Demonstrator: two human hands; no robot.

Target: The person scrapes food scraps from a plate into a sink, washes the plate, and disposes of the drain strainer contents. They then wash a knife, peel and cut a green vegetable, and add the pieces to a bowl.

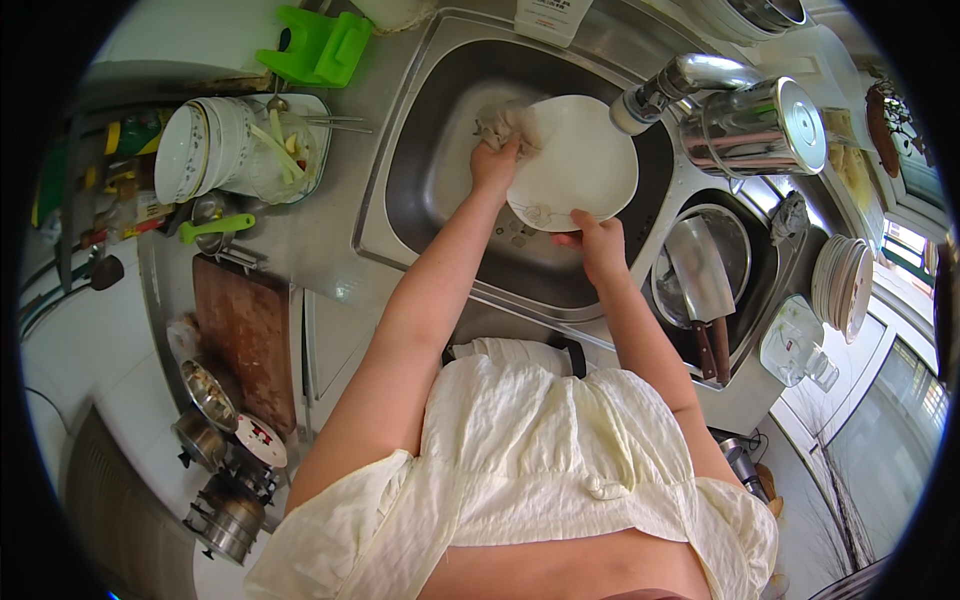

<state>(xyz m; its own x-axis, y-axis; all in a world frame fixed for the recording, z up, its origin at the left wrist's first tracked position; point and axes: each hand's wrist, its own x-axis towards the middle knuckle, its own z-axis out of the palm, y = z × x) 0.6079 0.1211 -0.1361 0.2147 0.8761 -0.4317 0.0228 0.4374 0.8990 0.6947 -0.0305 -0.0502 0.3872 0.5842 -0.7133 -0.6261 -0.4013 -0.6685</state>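
Observation:
Over the large stainless steel sink basin (427, 187), my right hand (600, 244) grips the lower rim of a white oval plate (581, 157) with a faint flower pattern. The plate is tilted, its face towards me. My left hand (495, 166) is closed on a crumpled greyish cloth (504, 126) at the plate's left edge; the cloth is slightly blurred. The faucet head (631, 111) hangs just beyond the plate's upper right edge. Whether water is running cannot be told.
In the right basin, a cleaver (701, 270) and another wooden-handled tool lie over a metal bowl (739, 225). Stacked plates (840, 289) stand farther right. Stacked bowls (217, 146), a green plastic holder (315, 49) and a wooden cutting board (247, 337) are on the left.

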